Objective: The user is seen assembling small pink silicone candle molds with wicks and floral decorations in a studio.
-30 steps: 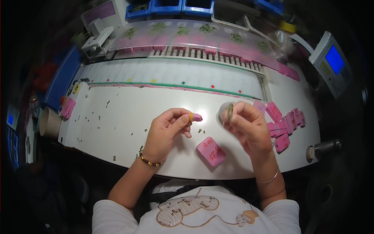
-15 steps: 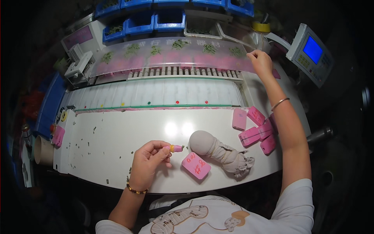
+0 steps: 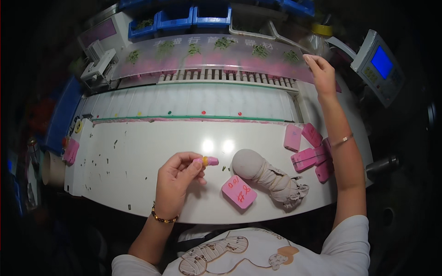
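Observation:
My left hand (image 3: 177, 177) pinches a small pink tapered piece with a yellow band (image 3: 210, 161) between thumb and fingers, above the white table. Next to its tip, a small green bit (image 3: 224, 169) lies on the tabletop. My right hand (image 3: 321, 71) is raised at the far right, thumb and fingers pressed together by the right end of a translucent sheet (image 3: 193, 64). Whatever sits between those fingertips is too small to make out. Several green clusters (image 3: 224, 43) rest in a row along the sheet, with blurred pink shapes showing through below.
A grey cloth-wrapped bundle (image 3: 276, 184) and a marked pink block (image 3: 239, 192) lie near the front edge. More pink blocks (image 3: 305, 158) are grouped at right. Behind are a roller track (image 3: 202, 75), blue bins (image 3: 212, 17) and a display unit (image 3: 380, 66). Green scraps dot the table's left.
The whole view has shifted slightly. My left hand has drawn a little away from the green bit, leaving a gap at the pink piece's tip. The right hand stays by the sheet's end.

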Demonstrator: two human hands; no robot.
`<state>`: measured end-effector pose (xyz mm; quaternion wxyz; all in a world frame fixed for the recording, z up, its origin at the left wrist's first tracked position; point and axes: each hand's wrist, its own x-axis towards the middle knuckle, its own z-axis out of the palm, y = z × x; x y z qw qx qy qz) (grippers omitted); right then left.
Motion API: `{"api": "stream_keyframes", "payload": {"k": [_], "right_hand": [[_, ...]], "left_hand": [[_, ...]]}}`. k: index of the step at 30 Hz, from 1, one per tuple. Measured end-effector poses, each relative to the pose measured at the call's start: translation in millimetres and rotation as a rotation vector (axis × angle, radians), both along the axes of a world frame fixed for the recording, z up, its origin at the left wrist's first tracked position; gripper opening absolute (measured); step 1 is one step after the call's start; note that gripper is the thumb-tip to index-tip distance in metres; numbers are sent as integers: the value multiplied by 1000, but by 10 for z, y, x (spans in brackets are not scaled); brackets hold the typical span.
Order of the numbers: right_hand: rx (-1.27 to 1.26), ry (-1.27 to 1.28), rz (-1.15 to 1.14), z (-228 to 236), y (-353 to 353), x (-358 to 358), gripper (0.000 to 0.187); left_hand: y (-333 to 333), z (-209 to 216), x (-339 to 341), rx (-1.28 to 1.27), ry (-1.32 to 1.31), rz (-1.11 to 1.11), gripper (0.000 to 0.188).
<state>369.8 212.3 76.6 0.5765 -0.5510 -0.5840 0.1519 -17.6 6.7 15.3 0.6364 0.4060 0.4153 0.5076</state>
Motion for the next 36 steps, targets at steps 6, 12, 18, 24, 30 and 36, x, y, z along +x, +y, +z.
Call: {"api": "stream_keyframes", "payload": {"k": [6, 12, 18, 24, 30, 36], "right_hand": [[-301, -82, 468, 58, -1659, -968, 18], [132, -428, 482, -226, -2204, -1502, 32], [230, -568, 361, -157, -2109, -1428, 30], [147, -883, 323, -446, -1985, -1323, 29], [23, -791, 393, -394, -1911, -1363, 27], [-127, -611, 490, -282, -1855, -1318, 25]], "left_hand": [[-26, 99, 303, 245, 69, 2, 20], [-103, 38, 446, 574, 333, -46, 22], [-132, 34, 384, 384, 264, -1, 26], [-90, -15, 229, 248, 239, -4, 27], [-112, -35, 149, 152, 315, -49, 22], [-124, -38, 72, 134, 345, -58, 21]]}}
